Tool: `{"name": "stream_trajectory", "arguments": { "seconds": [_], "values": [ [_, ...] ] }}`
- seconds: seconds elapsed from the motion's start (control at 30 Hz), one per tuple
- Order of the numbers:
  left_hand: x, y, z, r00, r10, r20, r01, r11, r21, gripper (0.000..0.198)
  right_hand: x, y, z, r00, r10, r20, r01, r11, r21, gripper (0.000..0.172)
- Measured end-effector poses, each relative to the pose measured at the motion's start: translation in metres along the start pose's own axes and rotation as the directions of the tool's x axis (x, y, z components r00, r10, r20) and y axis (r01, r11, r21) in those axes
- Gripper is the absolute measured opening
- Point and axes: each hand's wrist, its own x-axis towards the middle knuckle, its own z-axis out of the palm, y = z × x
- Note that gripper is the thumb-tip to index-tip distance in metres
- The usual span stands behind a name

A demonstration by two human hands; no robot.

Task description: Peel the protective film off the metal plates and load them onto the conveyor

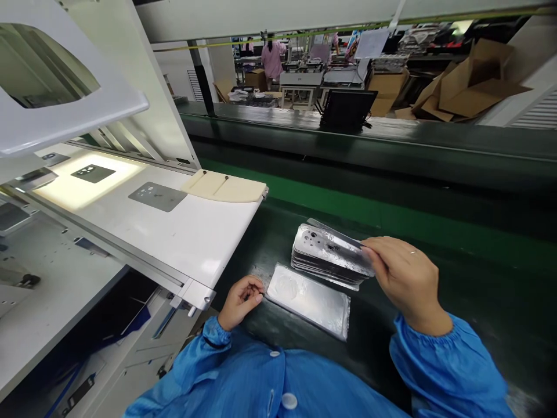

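My right hand (404,278) pinches the right end of a thin phone back panel (337,235), which is tilted up along the far side of a stack of phone back panels (326,249). Camera holes show at the left end of the stack's top panel. In front of the stack lies a flat pile wrapped in shiny silvery film (308,299). Close to that pile's left corner is my left hand (241,299), its fingers curled in toward the thumb. Whatever may be between those fingertips is hidden.
At left, a machine's white bed (187,244) carries a grey panel (157,196) and another panel on a lit area (93,173). A cream plate (228,187) lies at its far corner. Beyond the dark green belt (435,209) stand a black monitor (348,109), cardboard boxes (470,81) and people.
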Motion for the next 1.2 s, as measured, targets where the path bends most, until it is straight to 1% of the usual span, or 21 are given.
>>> {"name": "stream_trajectory", "arguments": {
  "seconds": [0.1, 0.17, 0.27, 0.37, 0.47, 0.53, 0.57, 0.63, 0.7, 0.73, 0.83, 0.9, 0.97, 1.07, 1.13, 1.2],
  "values": [
    [0.0, 0.001, 0.0, 1.0, -0.005, 0.0, 0.005, 1.0, -0.002, 0.03, 0.004, -0.002, -0.002, 0.996, 0.079, 0.051, -0.081, 0.996, 0.027, 0.027],
    [0.0, 0.002, 0.001, 1.0, -0.006, -0.001, 0.006, 1.0, -0.007, 0.032, 0.004, -0.001, 0.0, 0.992, 0.081, 0.094, -0.084, 0.996, 0.029, 0.031],
    [0.0, 0.004, 0.002, 1.0, -0.004, 0.009, 0.004, 1.0, -0.017, 0.034, 0.002, 0.003, 0.002, 0.991, 0.079, 0.109, -0.083, 0.996, 0.03, 0.033],
    [0.002, 0.003, 0.002, 1.0, 0.003, 0.024, -0.003, 1.0, -0.027, 0.037, -0.002, 0.008, 0.0, 0.993, 0.063, 0.096, -0.071, 0.994, 0.086, 0.029],
    [0.004, 0.002, 0.0, 1.0, 0.01, 0.021, -0.009, 1.0, -0.027, 0.039, 0.001, 0.003, -0.005, 0.995, 0.086, 0.042, -0.093, 0.974, 0.208, 0.017],
    [0.004, 0.001, 0.0, 1.0, 0.014, 0.019, -0.013, 0.999, -0.035, 0.04, 0.009, -0.01, -0.008, 0.996, 0.09, 0.026, -0.094, 0.953, 0.288, 0.015],
    [0.004, 0.0, 0.0, 1.0, 0.016, 0.021, -0.016, 0.999, -0.043, 0.04, 0.015, -0.019, -0.009, 0.997, 0.066, 0.034, -0.073, 0.946, 0.315, 0.017],
    [0.004, -0.001, 0.0, 0.999, 0.024, 0.023, -0.022, 0.998, -0.061, 0.039, 0.029, -0.042, -0.009, 0.999, -0.026, 0.034, 0.013, 0.937, 0.35, 0.02],
    [0.004, -0.003, 0.0, 0.999, 0.03, 0.023, -0.028, 0.997, -0.072, 0.039, 0.044, -0.066, -0.005, 0.992, -0.125, 0.013, 0.111, 0.918, 0.382, 0.022],
    [0.004, -0.003, 0.0, 0.999, 0.031, 0.019, -0.029, 0.997, -0.073, 0.039, 0.051, -0.077, -0.001, 0.988, -0.155, -0.012, 0.147, 0.907, 0.396, 0.023],
    [0.004, -0.004, 0.0, 1.0, 0.019, 0.01, -0.018, 0.998, -0.061, 0.041, 0.064, -0.101, 0.011, 0.979, -0.192, -0.074, 0.205, 0.882, 0.424, 0.025],
    [0.005, -0.005, 0.0, 1.0, 0.013, 0.007, -0.012, 0.998, -0.054, 0.042, 0.066, -0.108, 0.02, 0.978, -0.188, -0.087, 0.207, 0.875, 0.438, 0.025],
    [0.005, -0.005, 0.0, 1.0, 0.016, 0.012, -0.015, 0.998, -0.058, 0.043, 0.066, -0.109, 0.026, 0.982, -0.173, -0.073, 0.187, 0.875, 0.447, 0.024],
    [0.006, -0.007, 0.0, 0.999, 0.028, 0.016, -0.027, 0.997, -0.069, 0.041, 0.066, -0.108, 0.026, 0.989, -0.131, -0.072, 0.149, 0.885, 0.441, 0.025],
    [0.006, -0.008, 0.0, 0.999, 0.036, 0.022, -0.035, 0.997, -0.07, 0.039, 0.071, -0.11, 0.023, 0.986, -0.134, -0.097, 0.163, 0.895, 0.416, 0.028],
    [0.006, -0.009, 0.0, 0.999, 0.044, 0.027, -0.042, 0.997, -0.068, 0.036, 0.083, -0.119, 0.021, 0.974, -0.187, -0.132, 0.223, 0.903, 0.366, 0.035]
  ]
}}
